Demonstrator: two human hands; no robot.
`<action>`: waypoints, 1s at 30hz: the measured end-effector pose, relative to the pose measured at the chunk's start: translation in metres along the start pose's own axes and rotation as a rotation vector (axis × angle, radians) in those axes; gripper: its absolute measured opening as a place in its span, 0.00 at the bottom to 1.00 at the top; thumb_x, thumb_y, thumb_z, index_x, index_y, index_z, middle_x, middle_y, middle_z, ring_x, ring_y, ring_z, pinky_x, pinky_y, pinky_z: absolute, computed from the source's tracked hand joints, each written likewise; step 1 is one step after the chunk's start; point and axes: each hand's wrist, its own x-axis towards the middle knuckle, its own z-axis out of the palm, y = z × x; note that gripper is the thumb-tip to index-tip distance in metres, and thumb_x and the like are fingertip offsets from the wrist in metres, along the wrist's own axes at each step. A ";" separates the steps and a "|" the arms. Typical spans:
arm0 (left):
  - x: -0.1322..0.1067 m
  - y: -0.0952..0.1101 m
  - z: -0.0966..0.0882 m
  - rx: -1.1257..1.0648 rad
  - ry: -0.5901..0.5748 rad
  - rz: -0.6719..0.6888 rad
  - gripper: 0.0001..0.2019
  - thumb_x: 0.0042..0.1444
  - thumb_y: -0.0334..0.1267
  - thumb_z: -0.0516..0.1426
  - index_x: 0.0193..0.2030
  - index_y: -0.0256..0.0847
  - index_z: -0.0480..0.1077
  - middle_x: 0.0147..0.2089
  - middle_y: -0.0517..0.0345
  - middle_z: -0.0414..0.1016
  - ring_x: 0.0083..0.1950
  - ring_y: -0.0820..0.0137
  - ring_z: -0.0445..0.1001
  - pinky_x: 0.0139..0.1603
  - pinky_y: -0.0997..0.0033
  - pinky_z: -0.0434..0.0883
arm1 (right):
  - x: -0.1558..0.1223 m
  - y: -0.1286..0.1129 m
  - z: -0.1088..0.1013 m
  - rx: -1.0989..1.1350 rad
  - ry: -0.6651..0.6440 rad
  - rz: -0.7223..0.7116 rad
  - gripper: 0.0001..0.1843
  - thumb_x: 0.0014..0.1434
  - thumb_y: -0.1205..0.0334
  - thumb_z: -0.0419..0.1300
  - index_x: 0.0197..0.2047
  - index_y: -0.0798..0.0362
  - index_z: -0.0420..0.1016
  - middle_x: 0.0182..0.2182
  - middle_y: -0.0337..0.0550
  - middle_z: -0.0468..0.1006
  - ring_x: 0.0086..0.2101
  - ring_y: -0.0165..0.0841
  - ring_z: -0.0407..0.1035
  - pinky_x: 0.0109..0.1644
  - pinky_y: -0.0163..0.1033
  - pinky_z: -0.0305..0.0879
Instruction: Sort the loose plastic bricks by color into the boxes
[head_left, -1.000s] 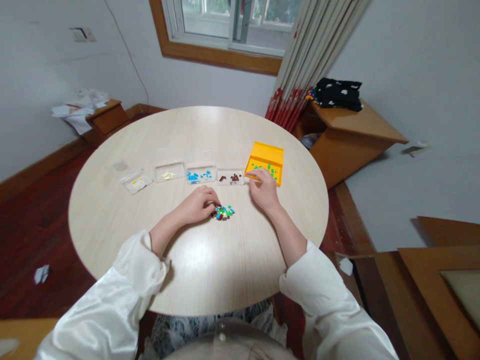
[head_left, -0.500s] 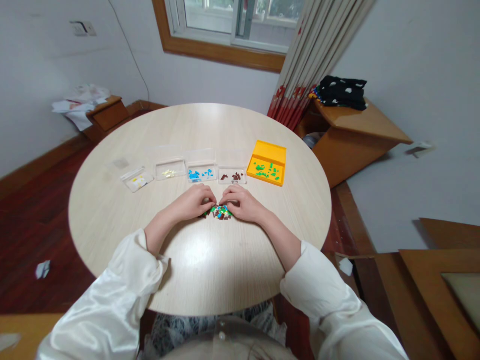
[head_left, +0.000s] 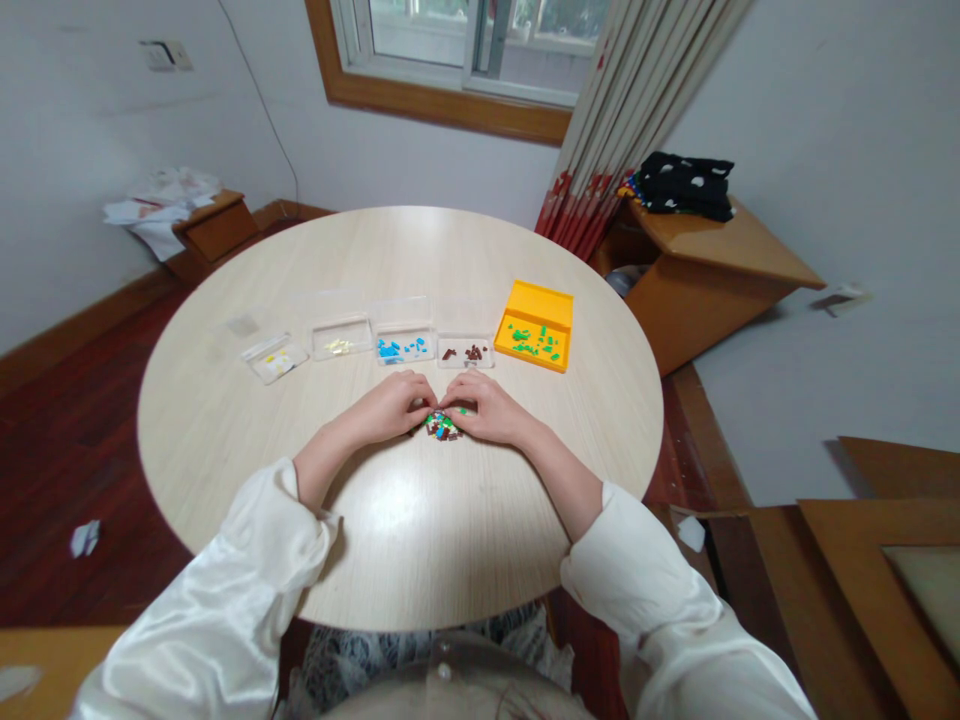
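A small pile of mixed coloured bricks [head_left: 442,428] lies on the round wooden table [head_left: 397,530]. My left hand [head_left: 394,405] and my right hand [head_left: 484,408] rest on the pile from either side, fingertips nearly touching and curled down into it. What the fingers pinch is hidden. Behind the pile stands a row of boxes: a clear one with yellow pieces [head_left: 274,360], one with pale pieces [head_left: 341,338], one with blue pieces [head_left: 403,345], one with brown pieces [head_left: 465,351], and a yellow box with green pieces [head_left: 535,326].
A wooden side cabinet [head_left: 705,265] with black cloth [head_left: 686,185] on it stands to the right of the table. A curtain [head_left: 622,110] hangs by the window. Papers on a low stand [head_left: 180,215] sit far left. Paper scraps lie on the floor.
My right hand came back from the yellow box to the brick pile. Both hands have since drawn slightly closer over the pile.
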 end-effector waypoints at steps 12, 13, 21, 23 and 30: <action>0.000 0.002 0.001 0.027 -0.010 -0.031 0.08 0.56 0.31 0.52 0.32 0.36 0.73 0.32 0.54 0.75 0.35 0.69 0.69 0.41 0.68 0.65 | 0.001 0.002 0.001 0.041 0.005 0.041 0.10 0.51 0.75 0.60 0.34 0.54 0.78 0.32 0.41 0.75 0.37 0.32 0.67 0.46 0.40 0.63; 0.001 0.002 0.001 0.030 -0.010 -0.032 0.08 0.56 0.30 0.52 0.32 0.36 0.73 0.32 0.53 0.75 0.35 0.69 0.69 0.41 0.68 0.65 | 0.001 0.002 0.000 0.044 0.000 0.045 0.11 0.50 0.76 0.59 0.34 0.54 0.78 0.32 0.41 0.75 0.37 0.31 0.67 0.46 0.40 0.63; 0.001 0.001 0.002 0.035 0.005 -0.044 0.08 0.57 0.31 0.51 0.31 0.36 0.71 0.31 0.54 0.73 0.34 0.70 0.69 0.39 0.69 0.65 | 0.002 0.001 0.002 0.073 0.027 0.083 0.07 0.51 0.73 0.61 0.32 0.54 0.78 0.31 0.40 0.76 0.36 0.31 0.68 0.46 0.39 0.63; 0.001 0.001 0.003 0.033 0.007 -0.051 0.08 0.57 0.31 0.51 0.31 0.37 0.71 0.31 0.55 0.73 0.34 0.70 0.69 0.39 0.70 0.65 | 0.002 0.001 0.002 0.080 0.034 0.094 0.07 0.52 0.74 0.61 0.31 0.54 0.78 0.30 0.40 0.76 0.35 0.30 0.68 0.45 0.39 0.63; 0.000 0.002 0.002 0.027 0.004 -0.055 0.09 0.56 0.30 0.50 0.30 0.36 0.70 0.30 0.55 0.72 0.33 0.70 0.68 0.38 0.70 0.65 | 0.003 0.001 0.003 0.087 0.035 0.111 0.07 0.52 0.74 0.60 0.30 0.53 0.77 0.29 0.39 0.75 0.35 0.30 0.68 0.44 0.38 0.63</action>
